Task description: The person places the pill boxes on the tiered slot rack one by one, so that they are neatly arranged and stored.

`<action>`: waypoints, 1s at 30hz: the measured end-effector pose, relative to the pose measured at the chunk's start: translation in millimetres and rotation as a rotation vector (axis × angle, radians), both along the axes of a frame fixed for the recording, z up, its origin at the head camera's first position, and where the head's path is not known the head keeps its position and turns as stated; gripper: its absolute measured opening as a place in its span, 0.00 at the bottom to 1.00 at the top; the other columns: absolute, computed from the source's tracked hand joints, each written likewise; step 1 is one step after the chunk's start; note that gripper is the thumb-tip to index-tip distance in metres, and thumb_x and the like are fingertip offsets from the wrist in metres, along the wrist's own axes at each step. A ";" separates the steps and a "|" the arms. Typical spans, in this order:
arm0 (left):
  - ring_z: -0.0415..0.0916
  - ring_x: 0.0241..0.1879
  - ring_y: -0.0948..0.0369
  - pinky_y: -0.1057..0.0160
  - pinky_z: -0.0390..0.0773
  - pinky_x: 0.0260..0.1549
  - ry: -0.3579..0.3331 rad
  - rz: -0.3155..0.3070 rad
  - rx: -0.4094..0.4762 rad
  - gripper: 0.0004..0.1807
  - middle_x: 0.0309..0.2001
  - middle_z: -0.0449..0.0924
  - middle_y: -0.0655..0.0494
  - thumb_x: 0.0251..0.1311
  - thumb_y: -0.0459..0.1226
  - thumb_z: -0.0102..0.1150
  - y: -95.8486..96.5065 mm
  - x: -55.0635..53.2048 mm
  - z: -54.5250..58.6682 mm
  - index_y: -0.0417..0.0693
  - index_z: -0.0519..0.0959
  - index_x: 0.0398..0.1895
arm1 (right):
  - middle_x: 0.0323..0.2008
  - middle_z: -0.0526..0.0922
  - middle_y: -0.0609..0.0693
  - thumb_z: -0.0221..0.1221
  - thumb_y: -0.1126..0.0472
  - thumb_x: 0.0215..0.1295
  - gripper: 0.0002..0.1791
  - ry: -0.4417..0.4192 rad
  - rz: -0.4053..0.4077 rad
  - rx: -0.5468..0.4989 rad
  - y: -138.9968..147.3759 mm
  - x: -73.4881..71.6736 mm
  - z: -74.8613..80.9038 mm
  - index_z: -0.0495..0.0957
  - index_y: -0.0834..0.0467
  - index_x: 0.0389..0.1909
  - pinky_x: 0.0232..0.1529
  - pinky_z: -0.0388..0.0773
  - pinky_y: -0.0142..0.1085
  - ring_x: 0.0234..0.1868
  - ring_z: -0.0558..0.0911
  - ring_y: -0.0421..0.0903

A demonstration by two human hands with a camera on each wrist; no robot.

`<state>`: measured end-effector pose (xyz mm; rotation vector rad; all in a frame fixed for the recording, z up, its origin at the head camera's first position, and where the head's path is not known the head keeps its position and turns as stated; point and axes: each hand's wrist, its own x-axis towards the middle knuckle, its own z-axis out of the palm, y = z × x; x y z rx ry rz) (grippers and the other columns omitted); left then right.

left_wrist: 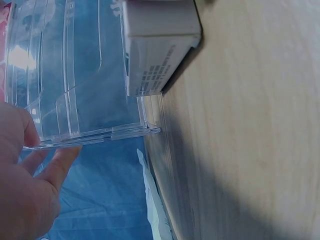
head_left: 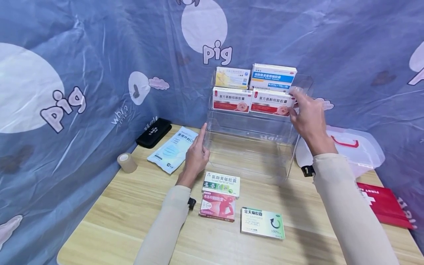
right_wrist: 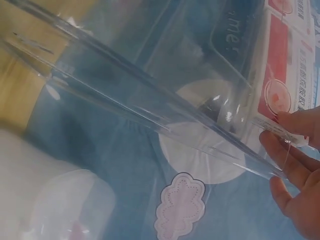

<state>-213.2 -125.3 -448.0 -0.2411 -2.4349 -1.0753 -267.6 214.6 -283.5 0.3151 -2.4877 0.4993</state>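
Observation:
A clear plastic display rack [head_left: 248,127] stands on the table. My left hand [head_left: 197,156] holds its left side edge, thumb on one face of the panel and fingers on the other, as the left wrist view shows. On the upper tier, my right hand [head_left: 309,117] pinches the right end of a red-and-white medicine box [head_left: 269,101]. A matching red-and-white box [head_left: 230,99] sits to its left. Behind them stand a yellow-and-white box [head_left: 232,78] and a blue-and-white box [head_left: 273,78]. The rack's lower tiers hold nothing visible.
Before the rack lie a green-and-white box [head_left: 221,184], a pink box [head_left: 217,207] and a pale green box [head_left: 261,223]. At left are a mask packet [head_left: 170,151], black case [head_left: 154,133] and tape roll [head_left: 127,163]; at right, a clear bin [head_left: 359,151] and red pouch [head_left: 385,206].

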 end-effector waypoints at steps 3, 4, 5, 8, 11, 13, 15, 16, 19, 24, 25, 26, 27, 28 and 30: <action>0.82 0.47 0.44 0.50 0.83 0.37 -0.007 0.000 -0.001 0.57 0.81 0.68 0.45 0.62 0.19 0.54 -0.6 0.6 -1.1 0.68 0.48 0.89 | 0.61 0.83 0.72 0.63 0.69 0.71 0.26 0.033 -0.001 -0.005 -0.1 0.2 -6.3 0.78 0.60 0.69 0.59 0.72 0.69 0.56 0.82 0.75; 0.82 0.49 0.44 0.49 0.83 0.38 -0.009 0.000 -0.002 0.57 0.81 0.68 0.44 0.62 0.19 0.54 -0.6 1.0 -1.3 0.69 0.48 0.89 | 0.62 0.82 0.72 0.63 0.69 0.71 0.25 0.043 -0.003 -0.009 -0.4 0.6 -8.3 0.79 0.61 0.69 0.59 0.72 0.68 0.56 0.81 0.75; 0.82 0.50 0.44 0.49 0.84 0.39 -0.011 0.000 -0.001 0.57 0.81 0.68 0.44 0.62 0.19 0.55 -0.7 1.3 -1.3 0.69 0.48 0.89 | 0.63 0.80 0.72 0.63 0.69 0.71 0.25 0.048 -0.006 -0.013 -1.0 1.1 -9.7 0.79 0.62 0.68 0.59 0.72 0.68 0.58 0.80 0.74; 0.82 0.51 0.43 0.47 0.85 0.40 -0.011 -0.001 0.003 0.57 0.81 0.69 0.44 0.62 0.19 0.55 -1.0 1.7 -1.2 0.68 0.48 0.89 | 0.68 0.74 0.70 0.60 0.67 0.73 0.25 0.023 -0.030 -0.021 -4.3 2.1 -11.9 0.78 0.62 0.70 0.59 0.70 0.66 0.60 0.76 0.74; 0.83 0.50 0.43 0.47 0.85 0.39 -0.008 0.001 0.004 0.57 0.80 0.69 0.44 0.62 0.19 0.55 -1.1 1.8 -0.8 0.68 0.48 0.89 | 0.68 0.72 0.69 0.58 0.67 0.74 0.26 -0.008 -0.055 -0.001 -7.6 1.5 -11.2 0.76 0.62 0.72 0.59 0.68 0.64 0.63 0.75 0.74; 0.83 0.47 0.43 0.48 0.84 0.37 -0.002 0.002 0.002 0.57 0.79 0.71 0.43 0.62 0.19 0.55 -1.0 1.4 -1.2 0.68 0.48 0.89 | 0.68 0.72 0.70 0.58 0.67 0.74 0.26 -0.010 -0.064 0.019 -9.5 1.2 -11.1 0.75 0.63 0.72 0.60 0.68 0.65 0.64 0.75 0.73; 0.82 0.44 0.44 0.50 0.83 0.35 0.002 0.003 -0.002 0.57 0.78 0.72 0.42 0.62 0.20 0.55 -0.9 1.0 -1.4 0.68 0.48 0.89 | 0.68 0.73 0.70 0.58 0.67 0.74 0.27 -0.004 -0.075 0.029 -11.4 1.4 -11.6 0.74 0.63 0.73 0.64 0.68 0.65 0.66 0.75 0.72; 0.81 0.41 0.45 0.50 0.82 0.34 0.005 0.003 -0.004 0.57 0.77 0.73 0.42 0.62 0.20 0.55 -1.0 0.7 -1.5 0.67 0.48 0.89 | 0.67 0.73 0.70 0.59 0.67 0.74 0.27 0.003 -0.080 0.029 -12.0 1.6 -12.1 0.74 0.63 0.73 0.66 0.67 0.66 0.67 0.74 0.72; 0.80 0.38 0.46 0.52 0.80 0.33 0.007 0.001 -0.009 0.57 0.76 0.74 0.42 0.62 0.20 0.55 -1.0 -0.2 -1.3 0.67 0.48 0.90 | 0.68 0.74 0.70 0.59 0.67 0.74 0.27 0.023 -0.093 0.004 -13.6 3.0 -13.5 0.73 0.62 0.72 0.70 0.65 0.68 0.69 0.74 0.72; 0.81 0.40 0.46 0.52 0.81 0.33 0.011 0.002 -0.013 0.57 0.76 0.74 0.42 0.62 0.20 0.55 -1.4 -1.2 -1.0 0.67 0.48 0.89 | 0.69 0.74 0.69 0.60 0.67 0.74 0.25 0.042 -0.103 -0.016 -15.1 5.8 -13.6 0.75 0.64 0.70 0.71 0.64 0.68 0.70 0.72 0.71; 0.81 0.40 0.45 0.52 0.81 0.33 0.014 0.002 -0.014 0.57 0.76 0.74 0.42 0.61 0.20 0.55 -1.6 -1.4 -1.1 0.67 0.49 0.89 | 0.69 0.74 0.69 0.60 0.67 0.74 0.25 0.045 -0.102 -0.016 -15.5 6.3 -13.5 0.75 0.64 0.69 0.71 0.65 0.68 0.70 0.72 0.71; 0.81 0.40 0.45 0.51 0.81 0.33 0.015 0.003 -0.014 0.57 0.76 0.74 0.42 0.61 0.20 0.55 -1.7 -1.6 -1.3 0.67 0.49 0.89 | 0.69 0.74 0.69 0.61 0.67 0.73 0.25 0.047 -0.101 -0.015 -15.8 6.5 -13.5 0.75 0.64 0.69 0.71 0.65 0.67 0.71 0.72 0.71; 0.81 0.40 0.45 0.51 0.81 0.33 0.016 0.004 -0.013 0.57 0.76 0.74 0.41 0.61 0.20 0.55 -1.9 -1.7 -1.5 0.67 0.49 0.89 | 0.69 0.74 0.69 0.61 0.67 0.73 0.25 0.049 -0.102 -0.014 -16.2 6.8 -13.6 0.75 0.64 0.70 0.71 0.65 0.67 0.71 0.72 0.70; 0.81 0.40 0.45 0.51 0.81 0.33 0.016 0.005 -0.013 0.57 0.76 0.74 0.41 0.61 0.20 0.55 -1.7 -1.8 -1.6 0.67 0.49 0.89 | 0.69 0.74 0.69 0.61 0.67 0.73 0.25 0.050 -0.102 -0.013 -16.0 7.1 -14.1 0.75 0.64 0.70 0.71 0.65 0.66 0.71 0.72 0.70; 0.81 0.41 0.45 0.51 0.82 0.33 0.014 0.005 -0.012 0.57 0.77 0.73 0.42 0.61 0.20 0.55 -1.3 -2.0 -1.7 0.67 0.49 0.89 | 0.69 0.73 0.70 0.61 0.68 0.73 0.25 0.057 -0.099 -0.018 -15.5 7.3 -14.7 0.74 0.65 0.69 0.70 0.65 0.66 0.70 0.72 0.71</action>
